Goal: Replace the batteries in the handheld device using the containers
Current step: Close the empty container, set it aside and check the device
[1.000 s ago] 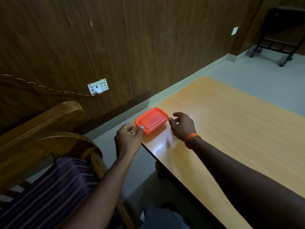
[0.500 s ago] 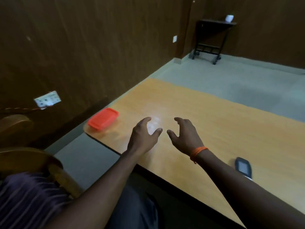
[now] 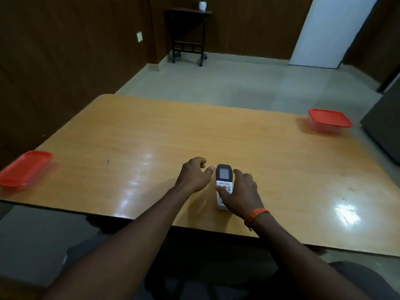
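A person seated at a wooden table reaches with both hands for a remote control, the handheld device that lies flat and face up near the table's front edge, its dark screen end pointing away from the person. The right hand covers the lower half of the remote control: the thumb lies across the keypad by a red button and the fingers run along the device's right edge, so the hand clasps it between thumb and fingers while it rests on the wood. An orange thread band circles that wrist. The left hand sits just beside the device's upper left corner, fingers loosely bent and holding nothing, thumb tip close to the screen end; whether it touches cannot be told.

Two red-lidded containers stand well apart from the hands, both closed: the left container at the table's near left corner, the right container at its far right corner.

Behind the table are a pale floor, dark wood-panelled walls, a black wheeled stand with a small white pot on top, and a white door.
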